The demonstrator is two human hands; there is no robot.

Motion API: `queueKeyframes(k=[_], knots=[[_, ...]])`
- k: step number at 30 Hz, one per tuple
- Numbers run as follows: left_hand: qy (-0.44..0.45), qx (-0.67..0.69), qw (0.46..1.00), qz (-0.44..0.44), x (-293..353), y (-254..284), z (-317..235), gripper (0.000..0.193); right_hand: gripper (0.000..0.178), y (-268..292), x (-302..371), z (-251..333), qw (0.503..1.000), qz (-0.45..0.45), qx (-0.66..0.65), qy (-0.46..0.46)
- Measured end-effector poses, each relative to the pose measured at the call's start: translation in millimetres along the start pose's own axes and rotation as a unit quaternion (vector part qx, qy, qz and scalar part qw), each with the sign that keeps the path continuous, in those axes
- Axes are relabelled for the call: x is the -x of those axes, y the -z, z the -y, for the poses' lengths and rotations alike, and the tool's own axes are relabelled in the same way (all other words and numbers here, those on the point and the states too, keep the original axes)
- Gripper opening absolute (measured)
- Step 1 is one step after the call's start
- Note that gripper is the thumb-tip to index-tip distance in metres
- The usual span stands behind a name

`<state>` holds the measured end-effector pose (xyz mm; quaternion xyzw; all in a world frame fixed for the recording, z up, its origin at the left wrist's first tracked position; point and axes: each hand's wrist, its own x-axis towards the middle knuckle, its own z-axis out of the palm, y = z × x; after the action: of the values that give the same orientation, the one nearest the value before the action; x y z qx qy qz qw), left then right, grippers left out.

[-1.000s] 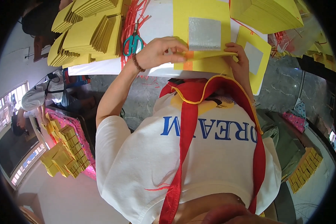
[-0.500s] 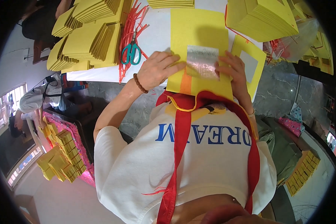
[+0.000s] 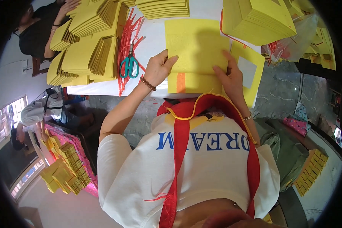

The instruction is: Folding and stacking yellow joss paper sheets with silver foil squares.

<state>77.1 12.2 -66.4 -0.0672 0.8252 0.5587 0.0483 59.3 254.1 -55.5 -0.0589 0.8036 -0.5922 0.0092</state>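
Note:
My left hand (image 3: 159,68) and my right hand (image 3: 230,75) rest on the near corners of a yellow paper sheet (image 3: 195,45) that lies flat on the white table (image 3: 102,88). The sheet's plain yellow side faces up. Under it lies another yellow sheet with an orange stripe (image 3: 181,82) along its near edge. My left wrist carries a bead bracelet. To the right of my right hand lies a yellow sheet with a silver square (image 3: 248,70).
Teal-handled scissors (image 3: 129,65) lie on a bundle of red strings (image 3: 126,41) left of my left hand. Fanned stacks of yellow paper (image 3: 88,53) fill the table's left, a thick pile (image 3: 256,19) the right. A person in black (image 3: 38,30) sits at the far left.
The sheet with its silver square showing has been turned over and now lies plain side up, flat on the stack. Both hands have shifted onto its near corners.

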Motion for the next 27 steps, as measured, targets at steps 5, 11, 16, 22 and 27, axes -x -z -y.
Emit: queueKeyframes(k=[5, 11, 16, 22, 27], knots=[[0.026, 0.006, 0.999, 0.017, -13.4, 0.6, 17.6, 0.03, 0.038, 1.0, -5.0, 0.7, 0.998, 0.032, 0.051, -0.007], [0.056, 0.033, 0.998, 0.026, -17.0, 0.9, 9.6, 0.027, 0.037, -1.4, -9.3, 0.3, 0.992, 0.039, 0.069, -0.099], [0.083, 0.072, 0.994, 0.027, -15.4, 2.0, 0.8, 0.022, 0.038, -5.6, -9.9, -15.3, 0.999, 0.001, 0.041, -0.015], [-0.078, -0.193, 0.973, -0.103, -10.7, 6.3, -49.8, 0.034, 0.037, -1.2, -12.8, 3.7, 0.988, 0.042, 0.078, -0.129], [-0.345, -0.371, 0.861, 0.035, -13.1, -35.4, -56.5, 0.039, 0.037, -5.7, -11.2, -15.7, 0.999, 0.008, 0.035, -0.029]])
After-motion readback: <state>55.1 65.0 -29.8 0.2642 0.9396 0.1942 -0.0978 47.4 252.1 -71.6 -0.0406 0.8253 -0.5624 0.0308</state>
